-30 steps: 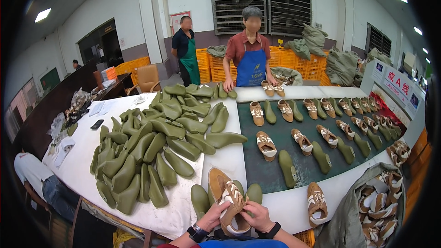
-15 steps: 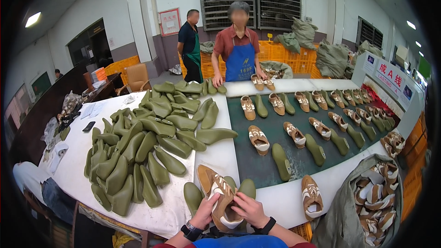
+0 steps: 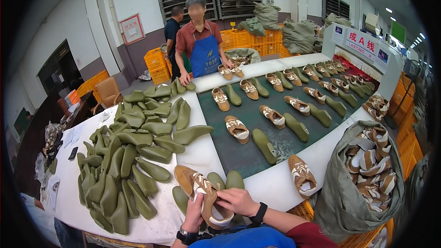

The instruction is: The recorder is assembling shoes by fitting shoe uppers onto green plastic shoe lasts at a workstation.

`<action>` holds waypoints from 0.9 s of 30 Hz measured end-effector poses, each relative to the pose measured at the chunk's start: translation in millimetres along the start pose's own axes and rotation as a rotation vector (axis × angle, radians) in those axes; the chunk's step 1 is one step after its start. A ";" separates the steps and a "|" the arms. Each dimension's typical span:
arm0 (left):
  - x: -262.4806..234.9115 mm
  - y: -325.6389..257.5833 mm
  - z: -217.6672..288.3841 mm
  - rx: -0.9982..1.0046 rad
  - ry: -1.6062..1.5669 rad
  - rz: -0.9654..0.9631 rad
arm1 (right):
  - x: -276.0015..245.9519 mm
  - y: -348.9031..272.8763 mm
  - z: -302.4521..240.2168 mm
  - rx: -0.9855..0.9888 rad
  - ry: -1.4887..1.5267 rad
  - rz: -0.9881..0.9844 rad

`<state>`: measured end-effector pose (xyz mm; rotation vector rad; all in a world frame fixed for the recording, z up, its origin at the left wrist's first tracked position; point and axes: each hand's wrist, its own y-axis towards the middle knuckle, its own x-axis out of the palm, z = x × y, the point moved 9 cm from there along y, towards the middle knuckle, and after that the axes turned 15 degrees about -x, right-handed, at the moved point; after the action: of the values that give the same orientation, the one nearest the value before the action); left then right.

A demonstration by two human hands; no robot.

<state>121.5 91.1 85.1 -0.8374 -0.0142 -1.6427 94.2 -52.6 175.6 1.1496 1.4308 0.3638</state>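
Observation:
Both my hands hold a tan and white shoe upper (image 3: 205, 194) at the near edge of the white table (image 3: 197, 156). My left hand (image 3: 195, 212) grips its left side near the heel. My right hand (image 3: 237, 201) presses on its top, fingers over the opening. Olive green shoe lasts (image 3: 234, 180) lie just behind the shoe. Another tan shoe (image 3: 302, 176) lies to my right on the table edge.
A large heap of green lasts (image 3: 133, 151) covers the table's left. A dark conveyor belt (image 3: 239, 149) carries shoes paired with lasts. A grey sack (image 3: 349, 193) of shoe uppers stands at right. A person in a blue apron (image 3: 200, 41) works across the table, another person (image 3: 173, 30) behind.
The view has tilted and shifted slightly; my hands stay on the tan shoe, my right hand now lying over its top.

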 end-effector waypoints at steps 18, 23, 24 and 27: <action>-0.2 8.1 -6.8 -0.052 0.026 -0.001 | -11.3 5.9 -2.1 0.098 -0.058 0.035; -0.6 5.3 -12.1 -0.008 0.107 0.007 | -8.4 5.1 -0.2 0.060 -0.090 -0.003; 3.1 3.4 -8.2 0.033 0.157 0.008 | -9.2 4.6 -1.7 0.031 -0.086 0.017; -0.8 6.2 -11.0 0.018 0.170 -0.023 | -14.7 3.1 -2.4 0.079 -0.019 0.130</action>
<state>121.3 85.2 74.0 -0.6833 0.0802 -1.7288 90.6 -61.9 187.1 1.3106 1.3680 0.3893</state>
